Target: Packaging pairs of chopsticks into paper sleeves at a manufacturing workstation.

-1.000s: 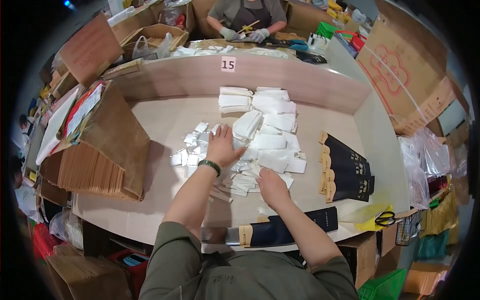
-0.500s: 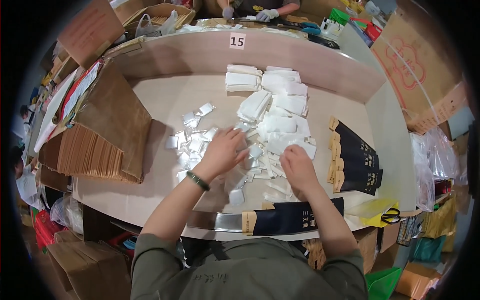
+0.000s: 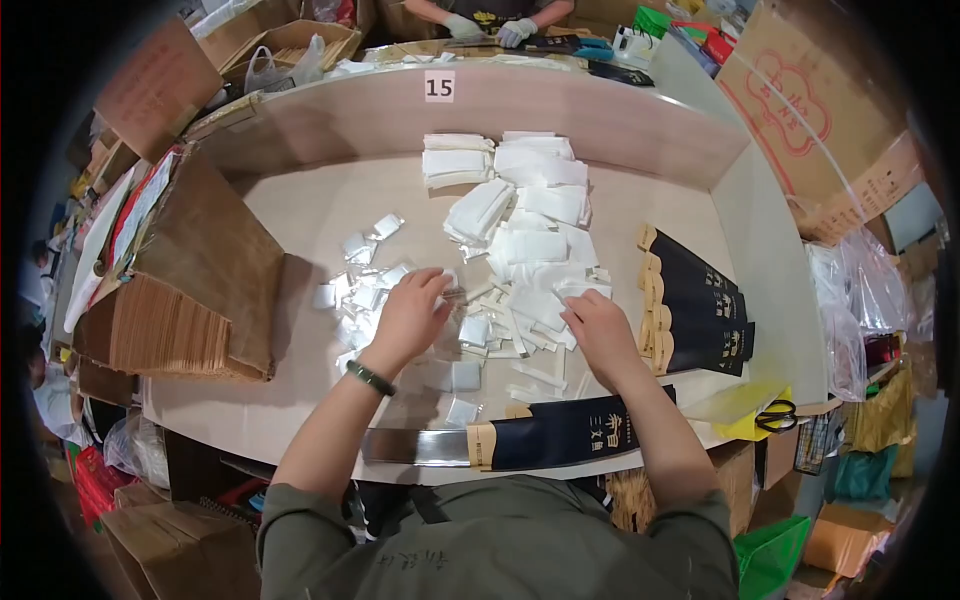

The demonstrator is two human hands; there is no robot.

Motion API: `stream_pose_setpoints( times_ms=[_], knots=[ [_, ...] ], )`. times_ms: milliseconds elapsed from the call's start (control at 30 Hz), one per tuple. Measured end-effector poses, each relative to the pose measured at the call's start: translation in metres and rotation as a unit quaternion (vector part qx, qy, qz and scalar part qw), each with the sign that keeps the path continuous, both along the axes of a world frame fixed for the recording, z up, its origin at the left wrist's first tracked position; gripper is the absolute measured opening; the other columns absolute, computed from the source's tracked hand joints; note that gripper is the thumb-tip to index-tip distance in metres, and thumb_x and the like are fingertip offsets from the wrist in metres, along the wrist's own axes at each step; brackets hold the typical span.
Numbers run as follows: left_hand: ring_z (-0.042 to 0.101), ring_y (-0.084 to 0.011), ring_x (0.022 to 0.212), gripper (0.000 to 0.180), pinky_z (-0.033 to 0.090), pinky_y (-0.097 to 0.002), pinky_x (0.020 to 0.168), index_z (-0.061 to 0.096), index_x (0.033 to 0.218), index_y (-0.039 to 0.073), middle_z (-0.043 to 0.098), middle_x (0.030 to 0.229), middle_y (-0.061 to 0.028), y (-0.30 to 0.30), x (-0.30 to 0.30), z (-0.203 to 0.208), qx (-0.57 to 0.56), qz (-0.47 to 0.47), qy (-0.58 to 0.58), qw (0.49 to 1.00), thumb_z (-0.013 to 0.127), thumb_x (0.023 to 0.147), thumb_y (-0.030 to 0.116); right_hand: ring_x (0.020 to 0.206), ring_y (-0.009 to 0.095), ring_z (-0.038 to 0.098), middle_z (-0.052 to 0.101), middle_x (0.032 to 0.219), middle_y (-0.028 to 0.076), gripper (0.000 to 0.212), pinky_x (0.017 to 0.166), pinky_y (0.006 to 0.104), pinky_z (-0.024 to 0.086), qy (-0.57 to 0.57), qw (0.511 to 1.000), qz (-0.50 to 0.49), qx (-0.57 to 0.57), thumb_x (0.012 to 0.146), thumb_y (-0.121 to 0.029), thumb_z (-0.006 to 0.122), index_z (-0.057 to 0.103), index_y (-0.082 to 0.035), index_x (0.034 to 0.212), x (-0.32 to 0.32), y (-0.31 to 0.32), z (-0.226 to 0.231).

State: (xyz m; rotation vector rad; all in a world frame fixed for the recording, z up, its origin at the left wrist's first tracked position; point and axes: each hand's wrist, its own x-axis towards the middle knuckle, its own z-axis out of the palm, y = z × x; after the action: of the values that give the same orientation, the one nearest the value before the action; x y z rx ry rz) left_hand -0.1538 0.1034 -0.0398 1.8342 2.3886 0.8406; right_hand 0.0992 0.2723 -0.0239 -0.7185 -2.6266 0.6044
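My left hand (image 3: 412,312), a dark green bangle at its wrist, reaches over small clear packets (image 3: 366,297) with white squares inside. Its fingers are apart and curved down; their tips touch the packets. My right hand (image 3: 600,328) has its fingers bent together at the edge of a flat white packet (image 3: 537,300), seemingly pinching it. Beyond it, flat white packets (image 3: 540,172) lie in overlapping stacks. Narrow white strips (image 3: 513,330) are scattered between my hands. Under my right forearm lies a dark pouch (image 3: 550,437) with a tan end.
Overlapping dark pouches (image 3: 697,310) lie at the right. A tilted carton (image 3: 215,255) packed with brown card sheets stands at the left. A low partition (image 3: 350,118) closes the table's back; a co-worker's gloved hands (image 3: 517,33) are beyond it. Black-handled scissors (image 3: 777,415) lie at the right edge.
The whole view has shifted slightly. My left hand has drawn back left from the middle, uncovering small packets and strips. My right hand stays by the white packets, its fingers a little more extended.
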Motion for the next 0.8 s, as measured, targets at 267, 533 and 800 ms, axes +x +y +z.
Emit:
stream_pose_setpoints(
  times_ms=[267,533,800],
  knots=[
    [0.061,-0.0352,0.098,0.023,0.051,-0.0440,0.085,0.066,0.107,0.007,0.066,0.107,-0.0160,0.060,0.008,0.003,-0.056,-0.064,0.034,0.996,0.062,0.086,0.015,0.088,0.034,0.063,0.059,0.095,0.014,0.011,0.075,0.0449,0.052,-0.109,0.992,-0.005,0.064,0.088,-0.013,0.059,0.060,-0.005,0.094,-0.022,-0.002,-0.032],
    [0.062,-0.0353,0.096,0.039,0.051,-0.0442,0.084,0.062,0.112,0.008,0.061,0.113,-0.0163,0.011,0.002,-0.008,0.017,0.075,0.063,0.995,0.074,0.077,0.019,0.088,0.037,0.063,0.061,0.092,0.017,0.013,0.076,0.0473,0.053,-0.098,0.994,0.005,0.049,0.087,-0.010,0.051,0.061,-0.002,0.089,-0.013,-0.007,-0.023],
    [0.063,-0.0370,0.093,0.030,0.052,-0.0450,0.079,0.063,0.105,0.005,0.063,0.100,-0.0168,0.033,-0.022,0.000,-0.180,0.100,-0.035,0.978,0.069,0.080,0.020,0.070,0.025,0.063,0.065,0.078,0.012,0.015,0.063,0.0351,0.049,0.070,0.961,-0.136,-0.228,0.082,-0.015,0.064,0.066,0.000,0.083,-0.027,-0.003,-0.022]
  ],
)
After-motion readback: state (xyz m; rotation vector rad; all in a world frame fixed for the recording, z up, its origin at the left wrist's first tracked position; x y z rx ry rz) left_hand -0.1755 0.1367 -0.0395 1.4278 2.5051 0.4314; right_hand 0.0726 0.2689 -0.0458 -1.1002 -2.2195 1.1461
